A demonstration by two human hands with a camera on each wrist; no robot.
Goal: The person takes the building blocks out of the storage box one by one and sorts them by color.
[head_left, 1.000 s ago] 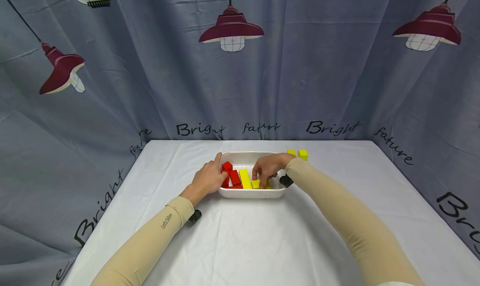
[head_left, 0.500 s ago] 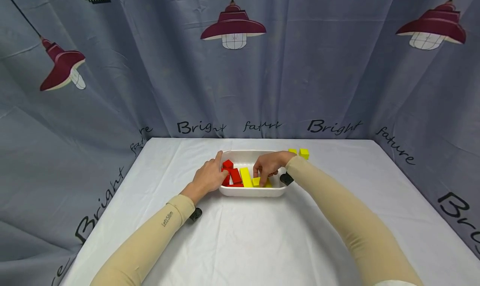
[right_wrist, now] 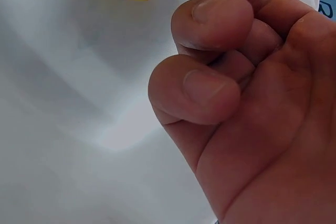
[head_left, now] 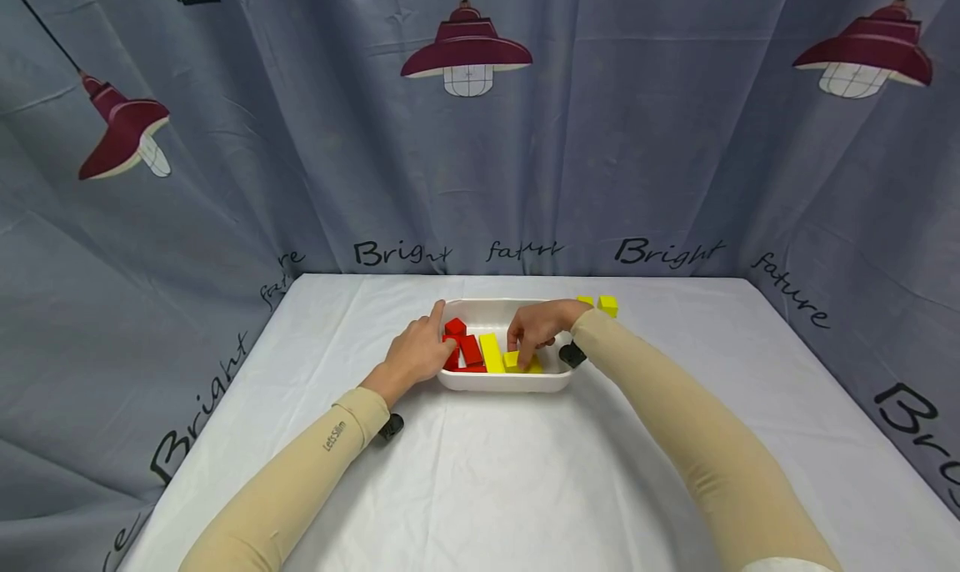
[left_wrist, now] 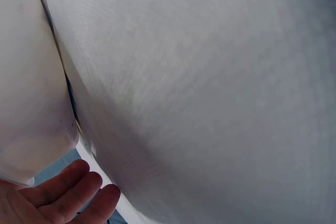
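A white tray [head_left: 504, 383] holds several red blocks [head_left: 471, 350] at its left end and yellow blocks towards the middle. My left hand [head_left: 417, 351] grips the tray's left end, thumb over the rim by the red blocks. In the left wrist view its fingers [left_wrist: 79, 195] lie against the tray's outer side. My right hand [head_left: 538, 326] reaches down into the tray, thumb and index finger pinching a yellow block [head_left: 512, 360] by the front wall. An upright-lying long yellow block [head_left: 491, 353] is just left of it. In the right wrist view the other fingers [right_wrist: 205, 85] are curled inward.
Two yellow cubes [head_left: 607, 306] stand on the table behind the tray, one partly hidden by the right wrist. A white cloth [head_left: 495, 472] covers the table. A grey-blue curtain [head_left: 600, 155] printed with lamps hangs behind it.
The yellow block under my right fingers has shifted slightly and sits more in line along the tray's front. My left hand keeps its place. The whole head view has moved a little.
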